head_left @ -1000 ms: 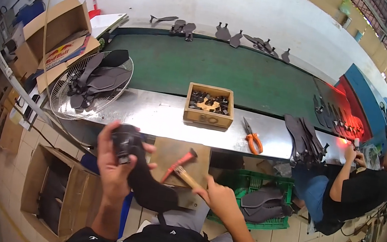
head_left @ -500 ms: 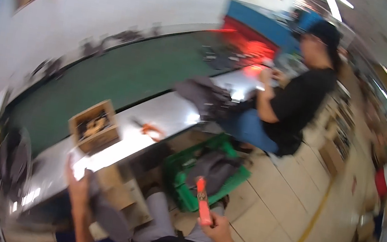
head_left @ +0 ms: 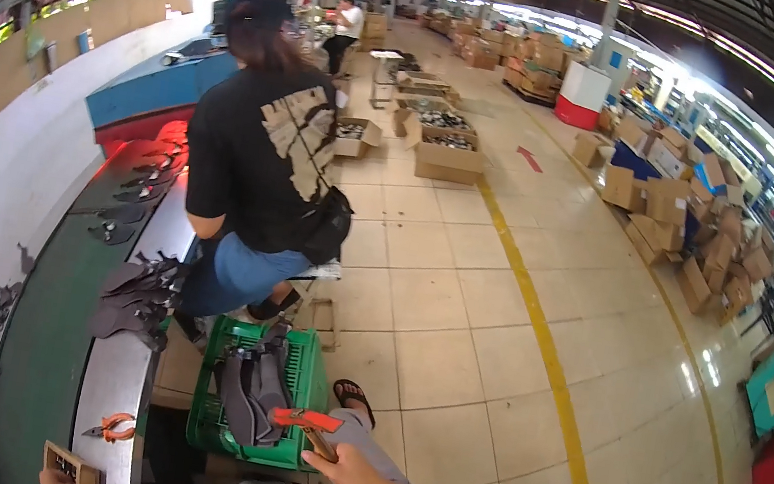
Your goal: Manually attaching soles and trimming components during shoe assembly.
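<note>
My right hand (head_left: 353, 470) is closed around the wooden handle of a hammer with a red head (head_left: 306, 420). It is held over the near right side of a green plastic basket (head_left: 311, 372). Inside that basket lie several dark grey, flat shaped pieces (head_left: 254, 388). At the lower left edge, only a small part of my left hand (head_left: 55, 481) shows, beside a wooden box (head_left: 89, 477); its fingers are mostly cut off. Orange-handled pliers (head_left: 113, 427) rest on the metal edge of the workbench just beyond the box.
A co-worker in a black shirt (head_left: 265, 152) sits ahead at the bench, next to a heap of grey pieces (head_left: 140, 299). A green belt surface (head_left: 52, 341) runs along the left. Cardboard boxes (head_left: 449, 156) stand on the tiled floor (head_left: 452, 344), with more boxes (head_left: 712, 233) at right.
The view has swung right, toward the aisle. My right hand still holds the hammer, now turned sideways. My left hand, formerly near a grey piece, is now beside the wooden box.
</note>
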Action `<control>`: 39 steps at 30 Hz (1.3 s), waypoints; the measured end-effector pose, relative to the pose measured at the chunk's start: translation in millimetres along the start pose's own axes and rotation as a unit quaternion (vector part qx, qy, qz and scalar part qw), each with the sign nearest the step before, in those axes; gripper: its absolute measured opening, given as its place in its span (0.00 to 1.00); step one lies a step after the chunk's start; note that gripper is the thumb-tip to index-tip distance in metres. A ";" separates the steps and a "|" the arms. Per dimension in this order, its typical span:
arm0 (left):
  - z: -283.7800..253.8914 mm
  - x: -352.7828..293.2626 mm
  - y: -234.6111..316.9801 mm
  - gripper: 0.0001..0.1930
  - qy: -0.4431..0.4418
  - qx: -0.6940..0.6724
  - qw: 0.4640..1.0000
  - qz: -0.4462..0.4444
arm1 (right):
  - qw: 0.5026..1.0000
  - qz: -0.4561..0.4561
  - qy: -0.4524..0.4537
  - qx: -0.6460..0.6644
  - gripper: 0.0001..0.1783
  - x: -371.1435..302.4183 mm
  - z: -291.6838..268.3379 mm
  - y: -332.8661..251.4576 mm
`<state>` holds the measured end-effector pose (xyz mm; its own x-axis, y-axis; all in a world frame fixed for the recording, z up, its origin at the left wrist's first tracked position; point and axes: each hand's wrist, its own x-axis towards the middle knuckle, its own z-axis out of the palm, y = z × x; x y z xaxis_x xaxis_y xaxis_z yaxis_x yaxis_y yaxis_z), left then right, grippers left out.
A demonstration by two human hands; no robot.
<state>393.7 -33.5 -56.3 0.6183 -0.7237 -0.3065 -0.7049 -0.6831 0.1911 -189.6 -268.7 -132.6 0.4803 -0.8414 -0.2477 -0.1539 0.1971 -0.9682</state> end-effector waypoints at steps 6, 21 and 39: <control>26.6 -43.0 -0.1 0.16 0.337 -0.251 0.907 -0.035 | 0.997 -0.064 -0.052 0.002 0.13 34.4 25.7 -20.0; 19.8 -260.3 239.1 0.08 0.201 -0.704 0.674 0.097 | 0.849 -0.219 -0.476 0.070 0.14 -8.2 207.5 -179.3; 54.2 -287.6 211.7 0.12 0.398 -0.575 0.708 0.099 | 0.844 -0.117 -0.495 0.172 0.11 -47.3 229.8 -143.8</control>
<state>47.9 35.4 21.7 0.8693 -0.3299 0.3681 -0.3392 0.1435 0.9297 8.2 -141.6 10.3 0.9748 -0.0789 0.2088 0.2232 0.3615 -0.9053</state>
